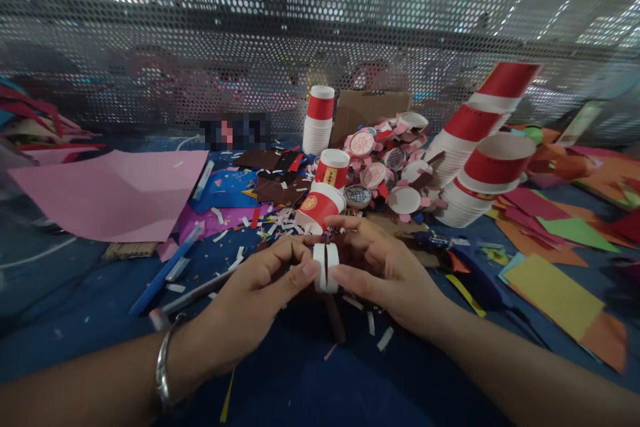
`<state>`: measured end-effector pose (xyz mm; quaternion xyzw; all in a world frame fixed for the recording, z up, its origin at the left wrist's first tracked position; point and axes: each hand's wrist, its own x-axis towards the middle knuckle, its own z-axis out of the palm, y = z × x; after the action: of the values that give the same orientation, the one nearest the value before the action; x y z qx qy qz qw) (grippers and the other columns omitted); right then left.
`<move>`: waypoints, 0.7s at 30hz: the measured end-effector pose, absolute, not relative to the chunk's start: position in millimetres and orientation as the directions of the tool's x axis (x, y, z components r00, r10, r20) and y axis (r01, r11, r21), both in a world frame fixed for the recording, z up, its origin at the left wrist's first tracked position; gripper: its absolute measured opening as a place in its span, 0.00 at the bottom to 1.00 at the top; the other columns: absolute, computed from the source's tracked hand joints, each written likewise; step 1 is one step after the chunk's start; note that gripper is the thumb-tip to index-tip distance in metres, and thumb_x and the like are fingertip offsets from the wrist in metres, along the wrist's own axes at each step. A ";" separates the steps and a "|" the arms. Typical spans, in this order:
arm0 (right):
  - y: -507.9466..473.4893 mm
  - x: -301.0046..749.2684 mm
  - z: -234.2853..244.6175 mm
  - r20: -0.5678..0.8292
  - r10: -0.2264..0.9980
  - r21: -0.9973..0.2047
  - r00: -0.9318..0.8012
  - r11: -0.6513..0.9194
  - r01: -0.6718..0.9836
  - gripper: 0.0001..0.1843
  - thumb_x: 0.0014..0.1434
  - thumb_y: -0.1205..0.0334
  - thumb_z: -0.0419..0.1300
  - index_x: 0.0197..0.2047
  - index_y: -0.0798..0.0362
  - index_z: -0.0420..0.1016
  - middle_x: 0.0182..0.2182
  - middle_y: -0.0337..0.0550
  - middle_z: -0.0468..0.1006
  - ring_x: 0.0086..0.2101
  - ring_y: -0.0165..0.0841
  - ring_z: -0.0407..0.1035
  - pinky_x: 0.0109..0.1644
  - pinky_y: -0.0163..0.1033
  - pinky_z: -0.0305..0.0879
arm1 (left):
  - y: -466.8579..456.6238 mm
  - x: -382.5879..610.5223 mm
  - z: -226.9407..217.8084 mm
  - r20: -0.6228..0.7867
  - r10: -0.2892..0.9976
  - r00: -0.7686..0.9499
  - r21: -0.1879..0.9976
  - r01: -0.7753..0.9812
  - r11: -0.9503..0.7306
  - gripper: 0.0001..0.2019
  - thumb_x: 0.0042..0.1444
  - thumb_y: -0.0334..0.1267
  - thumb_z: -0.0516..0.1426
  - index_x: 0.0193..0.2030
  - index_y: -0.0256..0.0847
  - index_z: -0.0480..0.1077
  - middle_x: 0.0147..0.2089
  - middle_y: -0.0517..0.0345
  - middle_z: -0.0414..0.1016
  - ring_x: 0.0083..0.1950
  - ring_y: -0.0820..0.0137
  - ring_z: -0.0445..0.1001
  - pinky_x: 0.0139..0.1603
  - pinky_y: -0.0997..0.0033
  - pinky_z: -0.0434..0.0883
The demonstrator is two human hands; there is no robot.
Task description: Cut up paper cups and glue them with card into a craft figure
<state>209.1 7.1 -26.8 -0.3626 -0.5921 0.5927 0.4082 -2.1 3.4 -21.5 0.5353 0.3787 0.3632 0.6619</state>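
In the middle, two short white rings (320,267), which look like cut-off paper cup bottoms, stand on edge face to face. A narrow dark gap runs between them. My left hand (255,290) pinches the left one with thumb and fingers. The right one is pinched by my right hand (395,273), its thumb against the outer face and its fingers spread behind. Just beyond my fingers lie a tilted red and white paper cup (320,205) and a second red cup (333,168). A dark brown strip (334,320) hangs or lies below the rings.
A heap of decorated cup bottoms (387,170) sits behind my right hand. Stacked paper cups (463,193) lean at the right, near a blue-handled glue gun (465,273). Coloured paper (555,293) lies right, pink paper (110,193) left. A perforated metal panel (270,47) stands behind.
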 end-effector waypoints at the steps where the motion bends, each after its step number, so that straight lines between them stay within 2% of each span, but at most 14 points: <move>1: 6.8 209.1 -26.5 0.049 0.914 -0.998 -0.403 0.025 -0.066 0.32 0.58 0.55 0.71 0.62 0.48 0.63 0.49 0.49 0.79 0.47 0.39 0.77 0.53 0.48 0.74 | 3.7 -1.9 -21.7 -0.124 0.880 0.459 0.978 -0.095 0.188 0.10 0.67 0.46 0.60 0.40 0.41 0.74 0.56 0.51 0.78 0.54 0.63 0.76 0.57 0.65 0.72; 4: 6.2 209.2 -26.2 0.047 0.913 -0.996 -0.404 0.013 -0.088 0.32 0.58 0.55 0.71 0.62 0.48 0.63 0.49 0.49 0.78 0.46 0.39 0.77 0.53 0.48 0.74 | 4.6 -2.4 -21.5 -0.137 0.865 0.482 0.966 -0.130 0.225 0.10 0.66 0.45 0.61 0.38 0.41 0.73 0.59 0.52 0.76 0.55 0.64 0.75 0.57 0.66 0.71; 8: 6.1 209.1 -26.1 0.067 0.910 -0.995 -0.408 0.029 -0.101 0.32 0.59 0.57 0.70 0.61 0.48 0.63 0.49 0.48 0.78 0.45 0.37 0.76 0.52 0.47 0.74 | 4.8 -4.9 -19.8 -0.141 0.871 0.470 0.975 -0.087 0.204 0.12 0.65 0.47 0.62 0.36 0.41 0.72 0.65 0.52 0.73 0.62 0.61 0.72 0.63 0.62 0.67; 12: 5.2 209.0 -23.5 0.093 0.907 -0.995 -0.412 0.068 -0.075 0.30 0.60 0.58 0.70 0.61 0.49 0.64 0.49 0.47 0.78 0.43 0.35 0.76 0.50 0.44 0.74 | 4.7 -5.5 -18.7 -0.086 0.884 0.459 0.993 -0.030 0.112 0.13 0.66 0.47 0.61 0.34 0.42 0.73 0.69 0.52 0.70 0.67 0.57 0.69 0.69 0.55 0.62; 16: 3.3 208.6 -20.0 0.106 0.912 -0.994 -0.397 0.104 -0.028 0.31 0.60 0.59 0.69 0.62 0.51 0.63 0.47 0.46 0.79 0.42 0.34 0.76 0.47 0.42 0.75 | 5.2 -4.6 -18.5 -0.023 0.900 0.436 1.000 0.027 0.012 0.12 0.65 0.47 0.62 0.35 0.42 0.73 0.69 0.51 0.70 0.67 0.56 0.70 0.69 0.52 0.62; 21: 2.8 207.9 -19.6 0.148 0.903 -0.988 -0.404 0.149 -0.029 0.31 0.61 0.60 0.68 0.64 0.51 0.62 0.51 0.48 0.79 0.46 0.35 0.76 0.51 0.42 0.75 | 4.1 -5.6 -18.7 0.058 0.912 0.406 0.986 0.118 -0.115 0.10 0.61 0.45 0.65 0.35 0.44 0.73 0.67 0.52 0.72 0.66 0.55 0.71 0.69 0.49 0.62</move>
<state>207.9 2.8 -19.6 -0.3467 -0.6299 0.5526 0.4215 -5.6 4.1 -18.7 0.6471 0.3980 0.3726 0.5329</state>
